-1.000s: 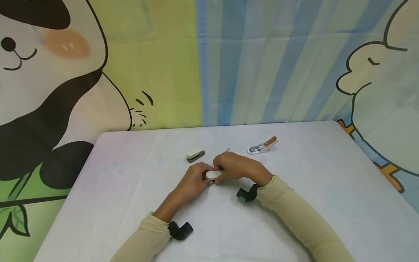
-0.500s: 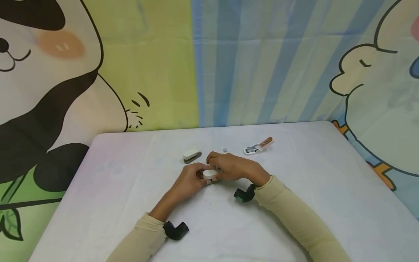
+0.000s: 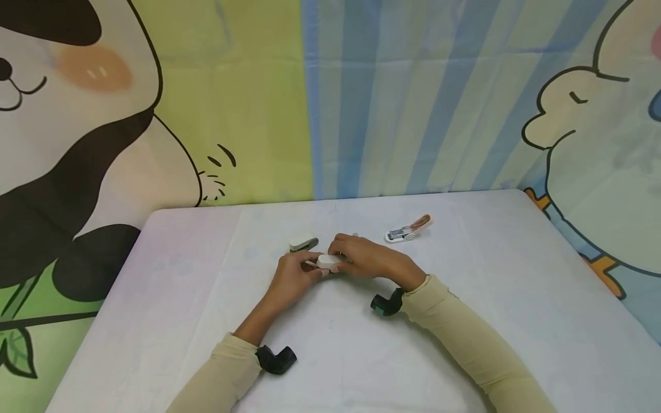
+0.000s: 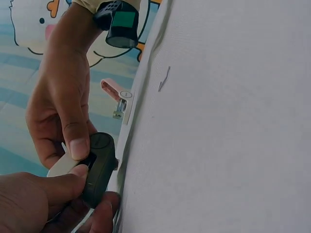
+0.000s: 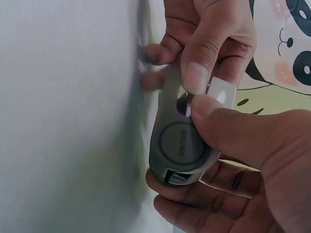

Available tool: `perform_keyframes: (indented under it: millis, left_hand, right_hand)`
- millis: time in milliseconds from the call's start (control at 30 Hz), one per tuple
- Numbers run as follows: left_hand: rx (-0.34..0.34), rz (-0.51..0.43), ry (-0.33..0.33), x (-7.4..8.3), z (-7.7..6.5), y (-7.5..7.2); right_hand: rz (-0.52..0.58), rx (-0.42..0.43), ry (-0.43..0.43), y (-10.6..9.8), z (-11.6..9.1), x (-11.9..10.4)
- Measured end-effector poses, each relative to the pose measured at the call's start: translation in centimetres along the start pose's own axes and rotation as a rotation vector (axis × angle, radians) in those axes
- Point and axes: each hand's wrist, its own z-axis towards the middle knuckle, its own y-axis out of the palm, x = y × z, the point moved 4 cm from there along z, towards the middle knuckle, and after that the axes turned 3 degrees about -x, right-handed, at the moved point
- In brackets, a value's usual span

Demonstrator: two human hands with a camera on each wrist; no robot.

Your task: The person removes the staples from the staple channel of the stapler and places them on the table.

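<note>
Both hands hold a small stapler [image 3: 329, 262] with a white top and a dark grey base, just above the table. My left hand [image 3: 293, 276] pinches its left end between thumb and fingers. From the other side my right hand [image 3: 365, 256] grips it with thumb and curled fingers. In the right wrist view the grey base [image 5: 180, 143] faces the camera, and both thumbs press near a slot in it. Fingers cover part of the white top. Close behind the left fingertips lies another white-and-grey stapler [image 3: 304, 242].
An opened stapler [image 3: 408, 230] with a pinkish-orange arm lies farther back on the right. A tiny metallic piece [image 3: 355, 234] shows just behind my right hand. Thin bent wire bits [image 4: 164, 79] lie on the white table [image 3: 330, 355]. Patterned cloth hangs behind.
Both hands and the held stapler have moved slightly away from the body, nearer the other white-and-grey stapler. The left fingers look straighter than before. The head view has shifted a little.
</note>
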Motion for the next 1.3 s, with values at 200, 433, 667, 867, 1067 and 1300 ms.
perform_keyframes:
  millis: [200, 433, 667, 867, 1067, 1300]
  left_hand:
    - [-0.082, -0.031, -0.044, -0.5, 0.1, 0.1]
    - [-0.183, 0.000, -0.052, -0.6, 0.2, 0.6]
    - [-0.243, 0.093, -0.061, -0.3, 0.3, 0.7]
    - [-0.260, 0.091, -0.054, -0.2, 0.3, 0.7]
    - [-0.264, 0.077, -0.044, -0.2, 0.5, 0.8]
    - [-0.254, 0.093, -0.083, -0.5, 0.5, 0.8]
  right_hand:
    - [-0.019, -0.008, 0.019, 0.1, 0.0, -0.1]
    - [-0.036, -0.079, 0.041, 0.2, -0.2, -0.8]
    - [0.066, -0.136, 0.054, -0.6, -1.0, -0.7]
    - [0.139, -0.157, 0.077, -1.4, -1.4, 0.2]
    - [0.128, -0.178, 0.121, -2.0, -1.6, 0.8]
    - [0.052, -0.235, 0.307, -2.0, -1.9, 1.9]
